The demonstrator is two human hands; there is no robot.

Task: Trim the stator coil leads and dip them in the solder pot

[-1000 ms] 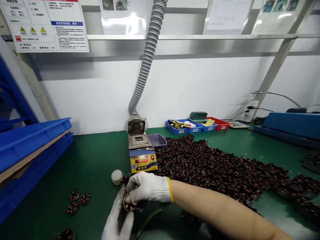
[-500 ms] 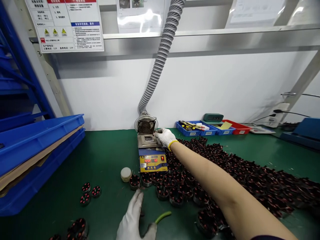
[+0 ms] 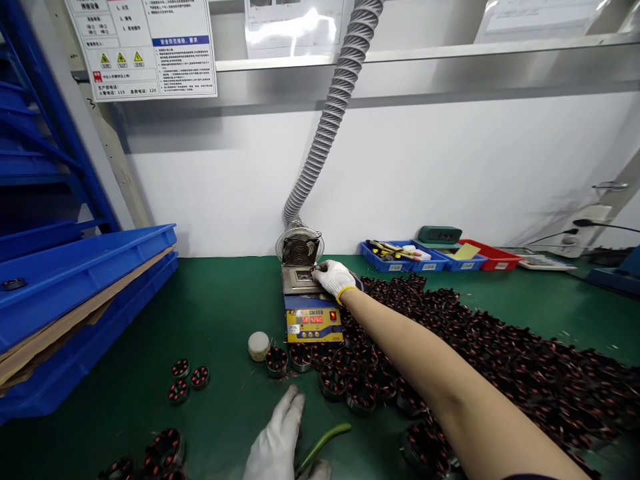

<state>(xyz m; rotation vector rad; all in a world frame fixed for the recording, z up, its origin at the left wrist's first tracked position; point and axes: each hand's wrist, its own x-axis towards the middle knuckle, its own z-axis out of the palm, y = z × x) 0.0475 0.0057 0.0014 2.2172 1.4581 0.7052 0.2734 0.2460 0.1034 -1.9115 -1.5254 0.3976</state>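
My right hand (image 3: 336,277), in a white glove with a yellow cuff edge, reaches to the solder pot (image 3: 300,288). Its fingers pinch a small dark part at the pot's right side; it looks like a wound motor stator (image 3: 314,269), mostly hidden by the fingers. My left hand (image 3: 280,433), in a greyish-white glove, hovers low in the middle with fingers and thumb apart. Beside its thumb lies a curved green handle (image 3: 327,437), the rest of that tool hidden. Just beyond are several stators (image 3: 277,361) with copper windings and a round whitish container (image 3: 259,346).
A large heap of stators (image 3: 480,340) spreads over the right of the green table. A few small stators (image 3: 200,377) lie at left, near stacked blue trays (image 3: 120,257). Blue bins (image 3: 385,264) and a red bin (image 3: 493,253) stand behind. An exhaust hose (image 3: 335,113) hangs above the pot.
The view has shifted slightly, moving everything a little to the right. My left hand has moved slightly right, and more of the green handle shows. My right hand stays at the pot; its display digits differ.
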